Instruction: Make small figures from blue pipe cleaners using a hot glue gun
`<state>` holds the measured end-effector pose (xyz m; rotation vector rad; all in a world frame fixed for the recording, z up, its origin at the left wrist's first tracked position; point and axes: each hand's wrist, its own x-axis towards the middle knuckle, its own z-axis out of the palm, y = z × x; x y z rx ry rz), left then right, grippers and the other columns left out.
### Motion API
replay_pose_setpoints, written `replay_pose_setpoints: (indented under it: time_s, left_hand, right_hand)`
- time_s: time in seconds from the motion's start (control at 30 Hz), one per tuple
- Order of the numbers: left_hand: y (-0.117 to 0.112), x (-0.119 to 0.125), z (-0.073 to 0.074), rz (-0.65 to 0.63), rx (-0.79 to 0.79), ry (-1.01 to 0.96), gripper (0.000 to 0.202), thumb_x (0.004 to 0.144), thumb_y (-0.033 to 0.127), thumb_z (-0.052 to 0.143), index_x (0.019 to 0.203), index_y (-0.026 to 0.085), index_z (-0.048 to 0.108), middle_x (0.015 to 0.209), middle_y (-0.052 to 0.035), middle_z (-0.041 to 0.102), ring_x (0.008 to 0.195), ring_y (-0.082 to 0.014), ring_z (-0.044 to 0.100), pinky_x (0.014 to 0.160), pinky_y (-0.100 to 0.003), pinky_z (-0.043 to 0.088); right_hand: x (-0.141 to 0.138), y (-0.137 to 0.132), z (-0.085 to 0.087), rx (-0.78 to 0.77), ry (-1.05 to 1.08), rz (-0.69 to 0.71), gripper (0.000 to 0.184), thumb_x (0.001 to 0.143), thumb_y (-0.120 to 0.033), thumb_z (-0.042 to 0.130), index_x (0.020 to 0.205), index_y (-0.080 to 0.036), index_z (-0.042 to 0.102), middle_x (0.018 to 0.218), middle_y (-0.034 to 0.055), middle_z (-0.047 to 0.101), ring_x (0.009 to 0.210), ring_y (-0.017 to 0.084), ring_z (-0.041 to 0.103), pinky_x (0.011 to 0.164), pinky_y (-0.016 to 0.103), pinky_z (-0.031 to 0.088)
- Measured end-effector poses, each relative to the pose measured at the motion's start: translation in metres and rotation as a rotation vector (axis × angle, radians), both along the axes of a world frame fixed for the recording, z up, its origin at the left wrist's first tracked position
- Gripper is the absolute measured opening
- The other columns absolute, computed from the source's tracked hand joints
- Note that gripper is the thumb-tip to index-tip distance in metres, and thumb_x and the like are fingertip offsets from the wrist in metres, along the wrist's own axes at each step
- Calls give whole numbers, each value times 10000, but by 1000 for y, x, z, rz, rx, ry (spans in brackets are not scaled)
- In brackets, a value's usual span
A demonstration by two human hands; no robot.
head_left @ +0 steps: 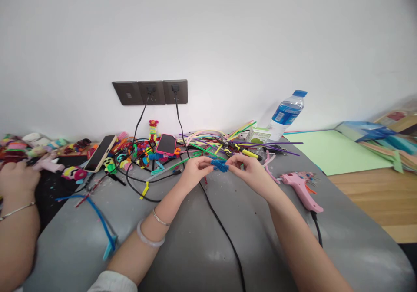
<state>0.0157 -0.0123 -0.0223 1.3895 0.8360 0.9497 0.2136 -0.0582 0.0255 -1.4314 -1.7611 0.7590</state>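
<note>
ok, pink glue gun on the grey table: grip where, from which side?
I'd take the pink glue gun by its handle, from the near right. The handle slants out that way, and the nozzle points left, away from that approach. Probably stay clear of its end, where the black cord leaves.

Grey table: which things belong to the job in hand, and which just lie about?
Job:
- blue piece, pinched by left hand and right hand
- probably strips, glue gun

Probably lying about:
- pink-cased phone
- bottle
- green sheet
</note>
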Motion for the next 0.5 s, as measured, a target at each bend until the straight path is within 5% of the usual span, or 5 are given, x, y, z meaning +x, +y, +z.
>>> replay_pose_setpoints:
  time_s: [0.5]
  left_hand:
    - [-2, 1, 2, -51, 19, 2, 219, 735, 262, 752, 909, 129, 731, 894, -93, 784, 814, -199, 735, 750, -273, 549]
  right_hand:
    - [-5, -6, 3, -14, -97, 53, 167, 868, -329, 488, 820, -204, 588, 750, 33, 617, 701, 191, 538, 617, 292, 412]
